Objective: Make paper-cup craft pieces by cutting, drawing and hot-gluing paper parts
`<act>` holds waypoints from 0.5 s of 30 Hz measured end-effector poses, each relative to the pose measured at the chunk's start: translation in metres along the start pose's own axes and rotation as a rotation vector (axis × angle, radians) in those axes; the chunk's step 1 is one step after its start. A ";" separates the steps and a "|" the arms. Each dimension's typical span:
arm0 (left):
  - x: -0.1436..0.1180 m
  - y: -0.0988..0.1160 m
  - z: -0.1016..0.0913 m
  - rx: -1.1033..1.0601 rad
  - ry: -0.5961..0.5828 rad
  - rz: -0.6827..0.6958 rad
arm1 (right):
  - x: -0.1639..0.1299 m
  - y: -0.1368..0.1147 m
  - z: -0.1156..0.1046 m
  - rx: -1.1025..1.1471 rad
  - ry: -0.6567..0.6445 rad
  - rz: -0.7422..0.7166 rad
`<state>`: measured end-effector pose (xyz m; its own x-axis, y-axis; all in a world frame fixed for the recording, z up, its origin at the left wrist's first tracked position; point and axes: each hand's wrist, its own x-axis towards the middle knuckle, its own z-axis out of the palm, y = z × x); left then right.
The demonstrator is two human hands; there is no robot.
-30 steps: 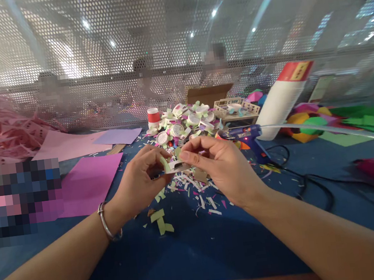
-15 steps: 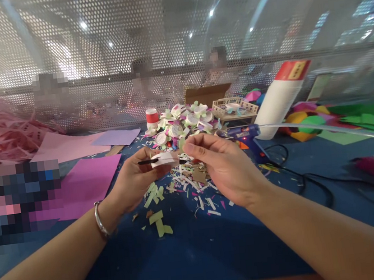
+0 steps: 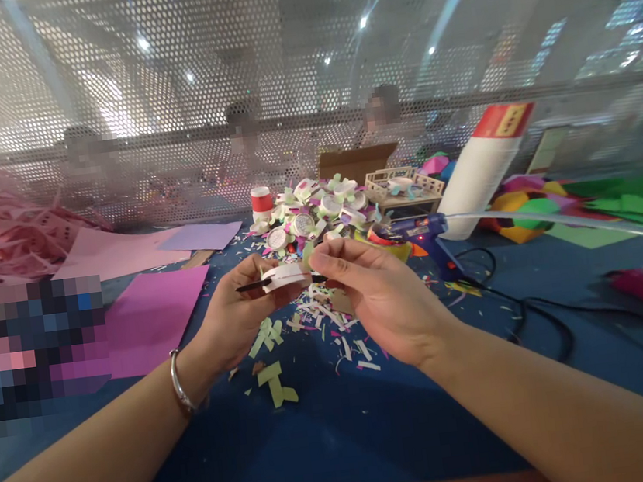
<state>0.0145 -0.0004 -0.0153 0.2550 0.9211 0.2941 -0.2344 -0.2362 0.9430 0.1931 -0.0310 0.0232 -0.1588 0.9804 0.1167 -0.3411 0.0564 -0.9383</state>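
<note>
My left hand point(image 3: 239, 304) is closed around a small white round paper piece point(image 3: 286, 275) with a shallow rim. Black strips point(image 3: 252, 286) stick out at its left and right sides. At the piece's right edge my right hand point(image 3: 389, 291) pinches a small light green paper strip point(image 3: 308, 256). Its fingertips are at the rim, and whether they press on it I cannot tell. Beyond both hands lies a heap of similar white round pieces point(image 3: 301, 224) with green and purple tabs. Paper scraps point(image 3: 274, 384) are scattered under the hands on the blue tabletop point(image 3: 324, 452).
To the right a blue glue gun point(image 3: 436, 246) stands with a clear glue stick in its back and a black cord. Behind it leans a stack of white paper cups point(image 3: 481, 174). Magenta paper point(image 3: 158, 320) and pink cutouts point(image 3: 8, 225) lie left. A perforated metal screen point(image 3: 172, 72) rises behind.
My right hand has shifted slightly left with the green strip, closer over the white piece. My left hand has moved a little to the right.
</note>
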 end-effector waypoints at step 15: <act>-0.004 0.003 0.008 -0.016 0.009 -0.071 | 0.001 0.005 0.002 0.053 0.007 0.037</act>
<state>0.0201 -0.0071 -0.0125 0.2635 0.9380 0.2250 -0.2306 -0.1653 0.9589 0.1898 -0.0296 0.0196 -0.1658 0.9829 0.0798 -0.3836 0.0103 -0.9235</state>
